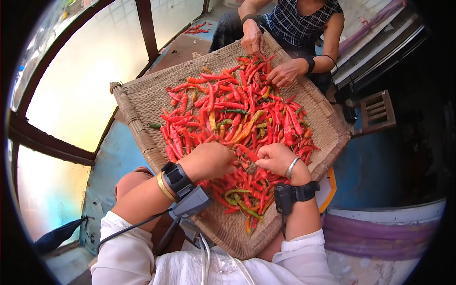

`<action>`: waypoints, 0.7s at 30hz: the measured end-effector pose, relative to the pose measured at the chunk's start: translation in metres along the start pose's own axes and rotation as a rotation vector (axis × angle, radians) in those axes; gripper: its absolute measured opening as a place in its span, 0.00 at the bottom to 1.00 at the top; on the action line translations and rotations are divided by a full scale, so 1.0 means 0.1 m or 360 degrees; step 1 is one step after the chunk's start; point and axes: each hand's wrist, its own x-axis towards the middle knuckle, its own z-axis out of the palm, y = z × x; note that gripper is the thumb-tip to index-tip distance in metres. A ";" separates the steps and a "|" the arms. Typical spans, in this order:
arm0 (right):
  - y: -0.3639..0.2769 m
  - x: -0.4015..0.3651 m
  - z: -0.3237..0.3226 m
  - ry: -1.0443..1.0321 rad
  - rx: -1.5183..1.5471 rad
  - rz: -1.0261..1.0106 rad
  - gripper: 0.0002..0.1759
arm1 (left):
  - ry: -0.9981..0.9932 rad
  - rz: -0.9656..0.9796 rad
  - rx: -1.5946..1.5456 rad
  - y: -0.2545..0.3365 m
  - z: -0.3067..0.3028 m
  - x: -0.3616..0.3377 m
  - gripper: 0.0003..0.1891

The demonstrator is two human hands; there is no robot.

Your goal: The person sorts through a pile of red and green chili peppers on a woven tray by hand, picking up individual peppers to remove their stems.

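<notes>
A large heap of red chili peppers [230, 102], with some green and yellow ones mixed in, lies on a square woven tray [142, 102]. My left hand [211, 160] is over the near part of the heap, its fingers curled together; whatever they hold is hidden beneath them. Beside it, my right hand [277, 160] pinches the end of a red chili pepper [247, 152], which points up and left between both hands. A twisted yellow-green chili [246, 205] rests on the pile below my hands.
Across the tray a person sits with the left-side hand [252, 38] and the other hand [284, 72] at the heap's far edge. A few peppers [197, 28] lie on the floor behind. A wooden stool [376, 113] stands right; framed panes [85, 66] line the left.
</notes>
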 end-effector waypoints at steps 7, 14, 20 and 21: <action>0.00 0.06 0.00 0.0538 0.1041 0.0097 0.11 | -0.0127 -0.0064 0.0229 0.03 0.04 0.00 0.15; -0.06 0.17 0.44 -0.0276 -0.0775 0.0440 0.16 | -0.0184 -0.0071 0.0343 0.05 0.05 0.05 0.14; -0.04 0.09 0.26 -0.0206 -0.0544 0.0235 0.14 | 0.0011 0.0063 0.0288 0.01 0.10 0.07 0.12; -0.03 0.05 0.21 -0.0185 -0.0361 0.0062 0.14 | 0.0146 0.0158 0.0121 0.02 0.09 0.06 0.13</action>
